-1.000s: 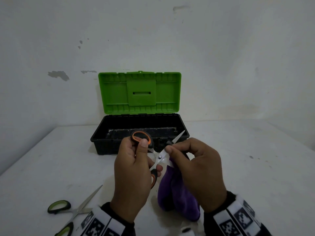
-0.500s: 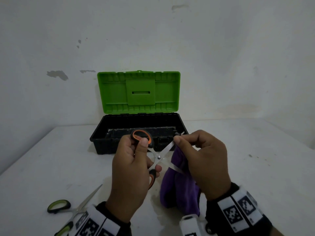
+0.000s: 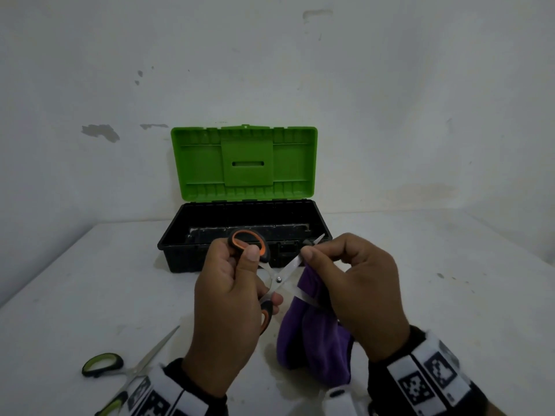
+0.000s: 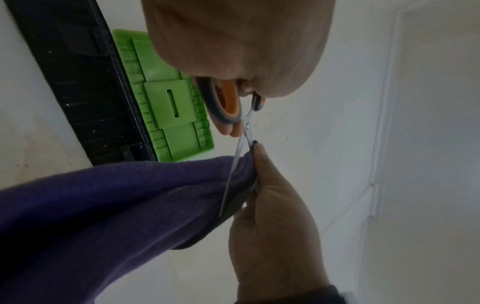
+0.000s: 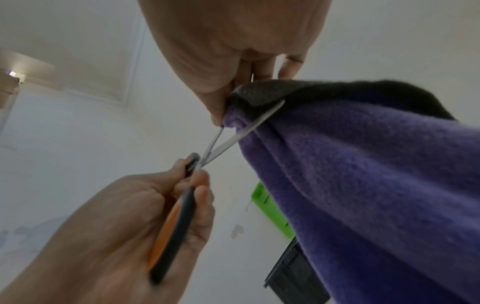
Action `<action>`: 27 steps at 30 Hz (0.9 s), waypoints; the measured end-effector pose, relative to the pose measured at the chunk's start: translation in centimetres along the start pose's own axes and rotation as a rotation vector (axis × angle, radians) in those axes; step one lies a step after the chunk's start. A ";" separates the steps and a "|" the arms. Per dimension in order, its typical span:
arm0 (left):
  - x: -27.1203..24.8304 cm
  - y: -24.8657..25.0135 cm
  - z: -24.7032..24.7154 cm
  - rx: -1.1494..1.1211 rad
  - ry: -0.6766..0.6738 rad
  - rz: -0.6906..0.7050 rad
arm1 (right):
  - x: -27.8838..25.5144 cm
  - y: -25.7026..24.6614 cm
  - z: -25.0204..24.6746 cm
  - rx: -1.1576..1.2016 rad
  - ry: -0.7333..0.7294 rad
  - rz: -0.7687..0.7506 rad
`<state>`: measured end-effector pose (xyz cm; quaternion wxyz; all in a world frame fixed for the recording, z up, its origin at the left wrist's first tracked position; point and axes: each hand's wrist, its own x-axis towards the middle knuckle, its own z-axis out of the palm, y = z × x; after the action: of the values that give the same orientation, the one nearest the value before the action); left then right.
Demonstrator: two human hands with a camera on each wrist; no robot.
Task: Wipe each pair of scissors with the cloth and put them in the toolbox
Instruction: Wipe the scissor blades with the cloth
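Observation:
My left hand grips the orange-and-black scissors by their handles, blades spread apart, above the table in front of the toolbox. My right hand pinches the purple cloth around the upper blade near its tip; the rest of the cloth hangs down. In the left wrist view the scissors run into the cloth held by the right hand. The right wrist view shows the blades entering the cloth. The black toolbox stands open with its green lid upright.
A second pair of scissors with green-and-black handles lies on the white table at the front left, blades pointing toward the toolbox. White walls close the table off at the back and left.
My right hand with the cloth has slid outward along the upper blade toward its tip, and the blades have spread wider. The left hand has stayed almost still.

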<state>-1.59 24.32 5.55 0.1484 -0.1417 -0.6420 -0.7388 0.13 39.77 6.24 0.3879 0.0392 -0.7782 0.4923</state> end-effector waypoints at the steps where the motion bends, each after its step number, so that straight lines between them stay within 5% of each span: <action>1: 0.0 0.0 0.0 0.009 -0.006 0.010 | 0.4 0.3 -0.2 0.000 0.038 0.008; 19: -0.2 0.5 0.0 0.057 -0.008 0.055 | 0.8 0.4 -0.6 0.017 0.056 0.031; 24: 0.0 0.1 0.0 -0.014 0.055 -0.101 | 2.8 0.7 -2.4 0.101 0.179 0.138; 27: 0.6 0.0 -0.3 -0.061 0.075 -0.221 | 2.1 0.2 -3.3 0.177 0.084 0.161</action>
<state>-2.14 23.96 5.74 0.0858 -0.0469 -0.6250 -0.7744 0.41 43.14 8.19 0.3746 -0.0102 -0.7155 0.5897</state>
